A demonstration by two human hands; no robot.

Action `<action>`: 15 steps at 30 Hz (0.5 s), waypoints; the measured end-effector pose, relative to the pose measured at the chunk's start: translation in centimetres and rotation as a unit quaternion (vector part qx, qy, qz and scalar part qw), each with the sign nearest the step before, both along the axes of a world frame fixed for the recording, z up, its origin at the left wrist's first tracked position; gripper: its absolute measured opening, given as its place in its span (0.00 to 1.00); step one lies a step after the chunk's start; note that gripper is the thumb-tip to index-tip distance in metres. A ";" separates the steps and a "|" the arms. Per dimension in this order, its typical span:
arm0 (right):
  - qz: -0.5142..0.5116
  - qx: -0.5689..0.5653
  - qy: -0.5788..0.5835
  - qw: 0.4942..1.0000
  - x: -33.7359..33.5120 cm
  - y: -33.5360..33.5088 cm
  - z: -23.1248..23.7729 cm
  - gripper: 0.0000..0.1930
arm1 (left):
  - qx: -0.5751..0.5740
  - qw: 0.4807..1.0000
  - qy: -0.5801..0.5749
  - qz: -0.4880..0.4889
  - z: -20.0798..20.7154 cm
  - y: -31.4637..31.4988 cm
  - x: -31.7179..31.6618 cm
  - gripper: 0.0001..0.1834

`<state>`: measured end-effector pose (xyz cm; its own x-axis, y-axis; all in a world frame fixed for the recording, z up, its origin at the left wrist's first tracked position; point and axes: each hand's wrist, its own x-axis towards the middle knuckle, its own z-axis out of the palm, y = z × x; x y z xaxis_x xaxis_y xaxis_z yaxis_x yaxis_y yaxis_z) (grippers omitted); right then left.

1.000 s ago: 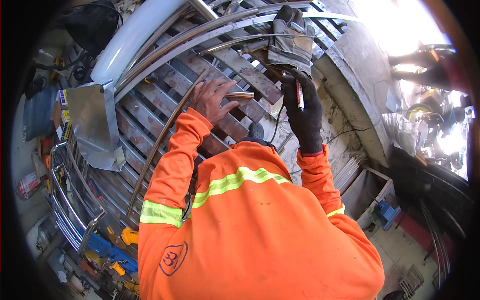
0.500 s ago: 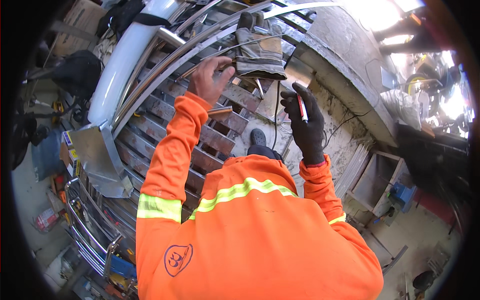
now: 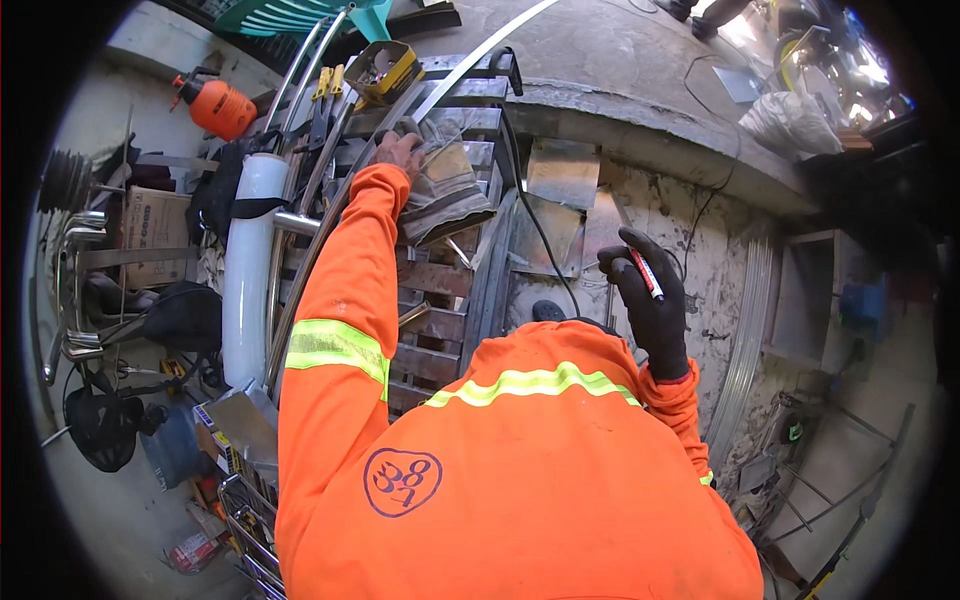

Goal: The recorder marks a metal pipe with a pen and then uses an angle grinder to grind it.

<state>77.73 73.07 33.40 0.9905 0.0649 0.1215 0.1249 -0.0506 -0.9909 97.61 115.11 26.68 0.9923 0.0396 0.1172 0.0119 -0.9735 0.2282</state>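
My bare left hand (image 3: 400, 152) reaches forward to the left edge of a worn grey-and-tan work glove (image 3: 447, 182), beside a curved metal strip (image 3: 345, 192). Its fingers are bent; whether they grip the glove or the strip I cannot tell. The glove lies cuff toward me on a slatted metal bench (image 3: 432, 278). My right hand (image 3: 655, 305), in a black glove, is raised to the right of the bench, shut on a red-and-white marker (image 3: 647, 273). A short metal tube (image 3: 413, 314) rests on the slats near my left forearm.
Beyond my left hand stand a yellow-and-black box (image 3: 384, 72) and yellow-handled cutters (image 3: 329, 82). A white wrapped roll (image 3: 255, 270) and an orange spray bottle (image 3: 215, 104) are at left. A black cable (image 3: 540, 225) hangs beside the bench; a concrete ledge (image 3: 640, 125) runs along the right.
My left hand has moved forward to the work glove's edge. My right hand still holds the marker. The view has shifted, bringing the spray bottle and yellow-and-black box into sight.
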 end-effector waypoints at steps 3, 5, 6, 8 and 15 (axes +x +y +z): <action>0.017 0.133 0.042 0.990 1.8 1.0 1.1 0.17 | -0.079 0.994 -0.054 -0.049 1.7 -1.6 -1.2 0.15; 0.035 0.199 0.055 0.978 3.6 1.7 1.7 0.18 | -0.242 0.960 -0.088 -0.107 4.4 -5.0 -3.9 0.14; 0.054 0.265 0.068 0.960 4.7 2.2 2.1 0.19 | -0.320 0.937 -0.064 -0.127 6.1 -7.5 -5.7 0.15; 0.067 0.269 0.068 0.958 6.2 3.6 3.2 0.21 | -0.329 0.932 -0.071 -0.131 8.8 -10.2 -8.7 0.14; 0.166 0.199 0.077 0.963 8.6 6.8 4.9 0.18 | -0.288 0.935 -0.122 -0.169 9.5 -11.6 -12.4 0.12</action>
<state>86.33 79.91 38.30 0.9314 0.3598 0.0549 -0.0822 0.3548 -0.9313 85.17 103.56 36.22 0.9057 -0.1452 0.3984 -0.3956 -0.6277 0.6705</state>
